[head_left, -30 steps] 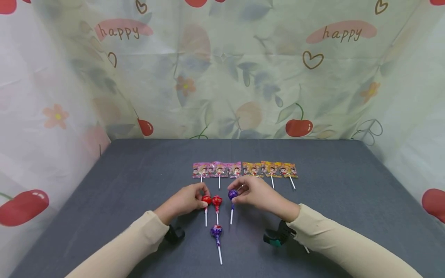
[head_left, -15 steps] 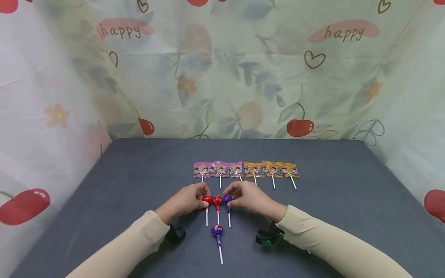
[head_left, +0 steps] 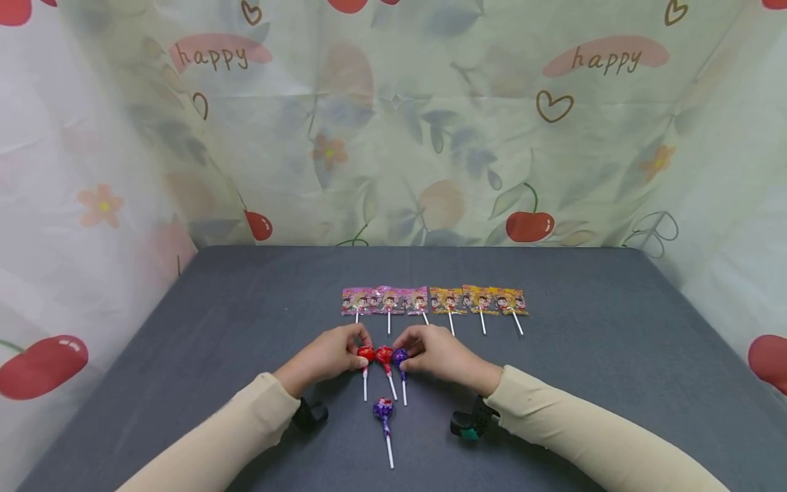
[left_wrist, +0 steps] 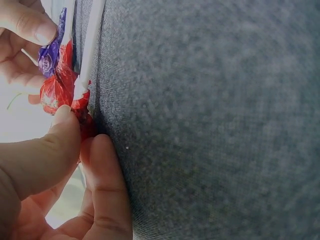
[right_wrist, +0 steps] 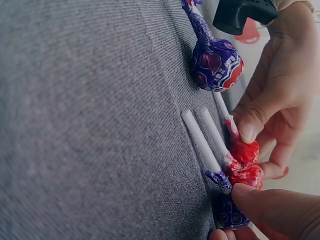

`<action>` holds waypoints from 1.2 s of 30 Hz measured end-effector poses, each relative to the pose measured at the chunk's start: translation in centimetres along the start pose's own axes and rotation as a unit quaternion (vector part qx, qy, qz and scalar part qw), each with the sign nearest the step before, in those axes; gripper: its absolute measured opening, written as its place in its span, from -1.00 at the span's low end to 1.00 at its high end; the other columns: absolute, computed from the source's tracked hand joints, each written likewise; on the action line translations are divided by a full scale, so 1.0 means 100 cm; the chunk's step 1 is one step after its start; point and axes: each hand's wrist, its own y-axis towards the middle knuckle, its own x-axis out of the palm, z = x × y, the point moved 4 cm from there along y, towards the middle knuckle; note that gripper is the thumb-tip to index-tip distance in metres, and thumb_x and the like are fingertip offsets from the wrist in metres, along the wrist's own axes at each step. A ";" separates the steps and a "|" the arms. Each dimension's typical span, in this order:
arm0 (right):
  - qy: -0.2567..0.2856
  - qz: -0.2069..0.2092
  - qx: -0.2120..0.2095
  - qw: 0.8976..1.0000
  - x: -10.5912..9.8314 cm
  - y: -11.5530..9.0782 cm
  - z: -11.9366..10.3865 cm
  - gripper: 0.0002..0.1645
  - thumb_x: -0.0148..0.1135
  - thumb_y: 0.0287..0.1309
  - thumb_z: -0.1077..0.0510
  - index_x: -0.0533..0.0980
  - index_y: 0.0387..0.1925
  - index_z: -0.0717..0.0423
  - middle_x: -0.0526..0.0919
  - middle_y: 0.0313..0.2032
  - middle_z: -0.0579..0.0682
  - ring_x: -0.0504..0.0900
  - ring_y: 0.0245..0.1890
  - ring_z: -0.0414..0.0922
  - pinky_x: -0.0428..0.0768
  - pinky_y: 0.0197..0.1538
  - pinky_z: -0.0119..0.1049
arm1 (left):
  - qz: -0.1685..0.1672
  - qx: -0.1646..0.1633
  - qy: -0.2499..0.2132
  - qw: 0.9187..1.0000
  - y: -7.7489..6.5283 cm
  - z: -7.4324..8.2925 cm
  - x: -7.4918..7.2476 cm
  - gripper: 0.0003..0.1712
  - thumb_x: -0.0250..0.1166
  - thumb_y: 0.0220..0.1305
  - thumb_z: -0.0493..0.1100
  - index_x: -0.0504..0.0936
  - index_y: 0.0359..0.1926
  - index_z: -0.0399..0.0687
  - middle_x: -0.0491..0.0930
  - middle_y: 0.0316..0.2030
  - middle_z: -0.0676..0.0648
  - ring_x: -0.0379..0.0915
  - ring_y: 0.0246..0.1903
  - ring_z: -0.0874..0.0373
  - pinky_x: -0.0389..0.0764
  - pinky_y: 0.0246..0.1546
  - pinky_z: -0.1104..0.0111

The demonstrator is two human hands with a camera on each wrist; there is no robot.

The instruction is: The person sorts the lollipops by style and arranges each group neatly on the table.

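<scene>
Three lollipops lie side by side on the dark grey table. My left hand pinches the left red lollipop by its head, between thumb and fingers. At the right of the three, my right hand pinches a purple lollipop. Between them lies the middle red lollipop, its stick slanting toward the purple one's stick. In the right wrist view the heads of the purple lollipop and middle red lollipop sit close together. A second purple lollipop lies nearer me, held by neither hand.
Behind the hands runs a row of flat-wrapped lollipops, several in all: pink packets on the left, yellow packets on the right. Their white sticks point toward me. A printed cloth hangs behind the table.
My right hand has moved left with the purple lollipop, up beside the middle red one. The middle red lollipop's stick has swung to the right. My left hand stays in place.
</scene>
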 end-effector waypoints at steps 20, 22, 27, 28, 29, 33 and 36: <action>0.008 -0.006 0.012 1.000 -0.001 0.000 0.000 -0.70 0.42 0.03 0.27 0.61 -0.15 0.09 0.69 -0.16 0.00 0.66 -0.13 -0.11 0.66 -0.08 -0.24 | -0.002 -0.002 -0.002 1.000 0.000 -0.001 0.000 -0.83 0.34 0.23 -0.21 0.51 -0.22 0.06 0.41 -0.55 -0.01 0.28 -0.58 0.15 0.26 -0.61 0.40; 0.017 -0.005 0.015 1.000 -0.002 -0.001 -0.001 -0.69 0.43 0.02 0.27 0.60 -0.14 0.11 0.69 -0.14 0.01 0.66 -0.10 -0.09 0.66 -0.06 -0.23 | -0.002 -0.002 -0.002 1.000 -0.001 -0.001 0.000 -0.83 0.34 0.23 -0.21 0.51 -0.22 0.05 0.41 -0.55 -0.02 0.28 -0.58 0.15 0.27 -0.61 0.40; 0.045 0.006 0.009 0.999 -0.008 -0.007 -0.011 -0.65 0.42 0.04 0.25 0.58 -0.08 0.14 0.67 -0.05 0.06 0.65 -0.03 0.00 0.66 -0.02 -0.18 | -0.001 -0.002 0.000 1.000 0.000 -0.001 0.001 -0.82 0.35 0.22 -0.21 0.51 -0.22 0.05 0.41 -0.55 -0.02 0.28 -0.58 0.15 0.27 -0.61 0.40; 0.051 0.007 0.007 0.999 -0.009 -0.008 -0.013 -0.64 0.42 0.06 0.24 0.58 -0.07 0.14 0.66 -0.03 0.07 0.64 -0.01 0.00 0.66 -0.02 -0.18 | -0.001 -0.002 0.000 1.000 0.000 -0.001 0.001 -0.82 0.35 0.22 -0.21 0.51 -0.22 0.05 0.41 -0.55 -0.02 0.28 -0.59 0.15 0.27 -0.61 0.40; 0.057 0.007 0.003 0.998 -0.009 -0.011 -0.016 -0.64 0.41 0.07 0.23 0.57 -0.06 0.14 0.65 -0.02 0.07 0.63 -0.01 0.01 0.66 -0.01 -0.19 | -0.001 -0.001 0.000 1.000 0.001 -0.002 0.001 -0.82 0.35 0.22 -0.21 0.51 -0.22 0.06 0.41 -0.55 -0.02 0.28 -0.59 0.15 0.27 -0.61 0.40; 0.085 -0.010 -0.026 0.996 -0.007 -0.020 -0.026 -0.63 0.39 0.10 0.23 0.56 -0.03 0.16 0.62 -0.02 0.10 0.62 0.00 0.03 0.67 -0.02 -0.27 | 0.001 0.001 0.000 1.000 0.001 -0.002 0.001 -0.82 0.35 0.22 -0.21 0.51 -0.22 0.06 0.42 -0.55 -0.02 0.28 -0.59 0.15 0.27 -0.61 0.40; 0.092 -0.029 -0.047 0.994 0.000 -0.027 -0.032 -0.64 0.39 0.10 0.24 0.56 -0.04 0.19 0.61 -0.05 0.12 0.62 -0.03 0.04 0.67 -0.05 -0.34 | 0.003 0.002 0.001 1.000 0.001 -0.002 0.001 -0.81 0.36 0.21 -0.22 0.51 -0.22 0.05 0.42 -0.55 -0.02 0.28 -0.59 0.15 0.28 -0.60 0.41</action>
